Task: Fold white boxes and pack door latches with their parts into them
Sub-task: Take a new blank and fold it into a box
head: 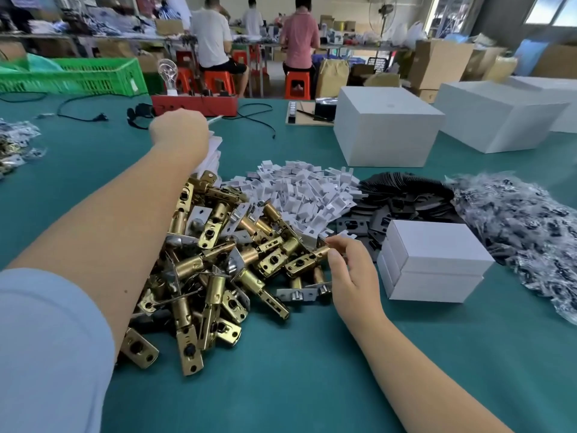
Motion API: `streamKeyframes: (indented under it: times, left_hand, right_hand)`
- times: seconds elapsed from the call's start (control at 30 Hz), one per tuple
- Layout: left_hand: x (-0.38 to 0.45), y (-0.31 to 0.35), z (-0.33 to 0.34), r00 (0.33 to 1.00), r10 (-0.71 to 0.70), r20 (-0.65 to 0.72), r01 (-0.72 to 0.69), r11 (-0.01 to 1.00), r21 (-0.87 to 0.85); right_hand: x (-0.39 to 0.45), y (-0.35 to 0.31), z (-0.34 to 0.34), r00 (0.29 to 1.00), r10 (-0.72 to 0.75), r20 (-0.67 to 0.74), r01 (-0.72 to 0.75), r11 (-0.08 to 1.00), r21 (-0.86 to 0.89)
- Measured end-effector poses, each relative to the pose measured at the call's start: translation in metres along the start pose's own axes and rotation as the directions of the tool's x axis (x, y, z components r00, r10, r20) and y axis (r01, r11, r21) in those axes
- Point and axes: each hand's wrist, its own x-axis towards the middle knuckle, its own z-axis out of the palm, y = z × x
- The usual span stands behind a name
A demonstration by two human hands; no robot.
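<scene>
Latches (224, 254) heaped mid-bench: right hand (349, 270) pinches one while left hand (179, 132) grips a flat box blank (212, 151); folding seems next.

This is a factory packing hall, a hand-assembly workshop. A long green-covered worktable (281, 385) carries bulk heaps of parts: brass door latches (218, 260), small white plastic pieces (309, 189), black metal plates (402, 198) and bagged hardware (515, 220), with stacks of white boxes (387, 126) beside them. Behind it, three workers (212, 39) sit with their backs turned on red plastic stools (298, 84) at another bench. Brown cardboard cartons (437, 64), a green plastic crate (93, 76) and a standing fan (382, 14) line the room.
</scene>
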Motion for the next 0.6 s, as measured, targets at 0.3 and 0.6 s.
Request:
streamKeyframes:
  times: [0.3,0.6]
  left_hand:
    - [-0.088,0.062,-0.053,0.922,0.013,-0.386,-0.301,0.653,-0.695]
    - [-0.192,0.090,0.006,0.829,0.410,0.380,0.454,-0.096,-0.886]
  right_hand:
    - [-0.002,-0.009,-0.009,0.990,0.143,0.007,-0.142,0.970,0.196]
    - [-0.001,-0.010,-0.029,0.935,0.352,0.045,-0.336,0.836,0.434]
